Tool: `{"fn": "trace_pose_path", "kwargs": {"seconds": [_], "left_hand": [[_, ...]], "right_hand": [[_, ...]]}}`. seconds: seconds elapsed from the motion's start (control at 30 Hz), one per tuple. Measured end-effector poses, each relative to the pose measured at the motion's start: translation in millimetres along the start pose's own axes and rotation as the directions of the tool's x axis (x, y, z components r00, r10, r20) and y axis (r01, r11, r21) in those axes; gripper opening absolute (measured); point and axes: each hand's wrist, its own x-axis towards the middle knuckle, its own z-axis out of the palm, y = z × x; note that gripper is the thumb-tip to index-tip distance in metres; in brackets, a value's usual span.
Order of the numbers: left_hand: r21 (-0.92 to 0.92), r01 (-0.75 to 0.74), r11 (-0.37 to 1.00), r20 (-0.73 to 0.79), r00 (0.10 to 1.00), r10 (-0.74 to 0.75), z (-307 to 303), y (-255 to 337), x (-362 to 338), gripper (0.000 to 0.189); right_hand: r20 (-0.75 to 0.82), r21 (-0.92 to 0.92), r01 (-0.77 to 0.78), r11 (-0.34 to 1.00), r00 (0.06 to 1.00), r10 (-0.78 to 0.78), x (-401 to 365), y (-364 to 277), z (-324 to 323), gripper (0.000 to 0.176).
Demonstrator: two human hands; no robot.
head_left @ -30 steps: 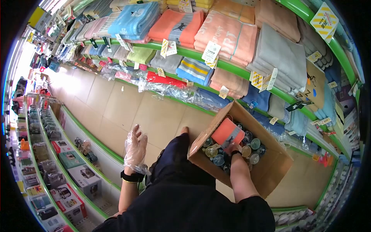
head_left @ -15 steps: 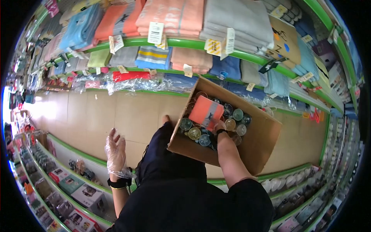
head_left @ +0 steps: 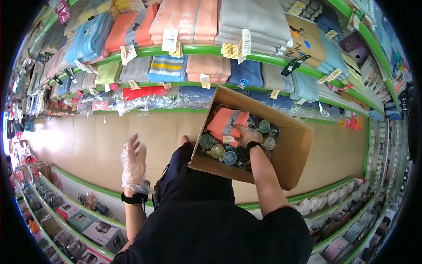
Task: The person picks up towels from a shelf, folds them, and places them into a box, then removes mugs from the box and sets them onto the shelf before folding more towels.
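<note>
An open cardboard box (head_left: 290,152) rests tilted against my front, filled with several round glass cups (head_left: 218,151). On top of the cups lies a folded orange and grey towel (head_left: 224,123). My right hand (head_left: 247,135) reaches into the box and grips that towel at its right edge. My left hand (head_left: 133,163), in a clear plastic glove, hangs in the air over the aisle floor with its fingers spread, holding nothing. A black band sits on each wrist.
Green shelves of folded towels (head_left: 193,22) with hanging price tags run across the top. Plastic-wrapped goods (head_left: 145,100) lie along the bottom shelf. Boxed appliances (head_left: 103,231) fill the shelf at lower left, bowls (head_left: 321,202) the lower right. A tan tiled aisle (head_left: 96,136) runs between.
The view has swung left and down the aisle. The towel has sunk and crumpled onto the cups under my right hand. My gloved left hand has risen slightly.
</note>
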Motion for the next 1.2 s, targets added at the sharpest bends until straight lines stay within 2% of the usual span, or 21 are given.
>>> {"fn": "trace_pose_path", "kwargs": {"seconds": [0.1,0.17,0.23,0.27,0.3,0.33,0.37,0.43,0.5,0.57,0.63,0.7,0.73,0.77,0.83,0.87,0.93,0.97,1.03,1.1,1.2], "left_hand": [[0.022,-0.178,0.984,0.114,0.978,0.175,19.9,9.9,13.4,0.039],[-0.013,-0.24,0.971,0.13,0.962,0.24,35.6,17.6,23.4,0.038],[-0.243,-0.223,0.944,0.296,0.91,0.291,46.9,29.7,32.3,0.038],[-0.34,-0.087,0.936,0.465,0.85,0.248,50.7,32.1,38.3,0.041],[-0.354,-0.098,0.93,0.47,0.841,0.267,52.7,47.6,40.3,0.041],[-0.429,0.09,0.899,0.602,0.77,0.211,55.9,66.5,37.7,0.043],[-0.46,0.282,0.842,0.725,0.666,0.173,60.9,81.9,33.4,0.045],[-0.481,0.423,0.768,0.779,0.609,0.152,78.6,91.3,25.4,0.05],[-0.559,0.436,0.705,0.782,0.56,0.274,91.6,95.3,22.4,0.051],[-0.458,0.755,0.469,0.886,0.348,0.306,96.7,101.5,26.5,0.05],[-0.539,0.737,0.407,0.833,0.398,0.384,98.7,93.3,26.3,0.051],[-0.696,0.611,0.377,0.716,0.554,0.424,85.2,100.9,24.8,0.054],[-0.697,0.618,0.364,0.717,0.591,0.369,81.0,97.2,28.0,0.055],[-0.709,0.608,0.357,0.705,0.609,0.362,75.4,94.9,31.3,0.055],[-0.784,0.385,0.487,0.596,0.685,0.419,64.1,91.5,38.4,0.054],[-0.789,0.378,0.485,0.587,0.698,0.411,53.9,91.4,40.5,0.054],[-0.668,0.246,0.702,0.644,0.664,0.381,30.4,92.2,42.4,0.053],[-0.668,0.242,0.704,0.638,0.672,0.375,25.1,89.5,43.2,0.053],[-0.745,0.058,0.664,0.539,0.64,0.548,13.3,84.6,45.4,0.051],[-0.698,-0.079,0.712,0.476,0.691,0.544,-1.9,80.0,49.5,0.049],[-0.672,-0.164,0.722,0.377,0.763,0.524,-22.1,70.2,61.1,0.046]], "right_hand": [[-0.141,0.577,0.252,0.777,0.968,-0.209,-25.2,10.0,-30.4,0.049],[-0.198,0.402,0.436,0.805,0.9,-0.389,-42.2,32.0,-54.0,0.044],[-0.305,-0.026,0.592,0.805,0.763,-0.57,-94.4,-5.4,-117.3,0.039],[-0.355,0.21,0.587,0.782,0.791,-0.499,-117.6,-24.7,-140.3,0.037],[-0.388,0.43,0.565,0.704,0.82,-0.42,-132.6,-36.0,-153.1,0.035],[-0.19,0.829,0.18,0.529,0.981,-0.036,-126.5,-19.0,-145.1,0.031],[-0.207,0.822,0.187,0.537,0.978,-0.024,-141.4,-45.1,-167.6,0.031],[-0.013,0.799,-0.05,0.6,0.995,0.101,-178.4,-121.2,-226.4,0.032],[-0.092,0.85,0.034,0.526,0.992,0.086,-191.3,-132.0,-228.0,0.037],[-0.122,0.885,0.162,0.437,0.986,-0.117,-202.8,-150.1,-239.3,0.04],[-0.12,0.88,0.142,0.453,0.99,-0.077,-208.9,-169.9,-236.0,0.04],[-0.147,0.921,0.172,0.35,0.984,-0.098,-202.6,-177.8,-228.0,0.035],[-0.111,0.87,0.175,0.46,0.98,-0.165,-199.1,-181.2,-229.3,0.032],[-0.1,0.869,0.176,0.463,0.978,-0.184,-192.0,-182.4,-225.7,0.032],[-0.081,0.781,0.179,0.598,0.979,-0.187,-176.4,-181.4,-215.5,0.051],[-0.139,0.771,0.233,0.593,0.97,-0.201,-170.1,-189.4,-212.8,0.054],[-0.16,0.771,0.258,0.582,0.963,-0.215,-158.0,-204.5,-210.0,0.055],[-0.192,0.77,0.284,0.572,0.957,-0.217,-152.0,-211.7,-209.8,0.056],[-0.196,0.791,0.341,0.508,0.928,-0.317,-138.5,-229.7,-214.5,0.064],[-0.204,0.809,0.399,0.432,0.879,-0.432,-120.2,-245.3,-217.9,0.071],[-0.214,0.723,0.486,0.491,0.833,-0.51,-100.0,-267.6,-217.8,0.067]]}}
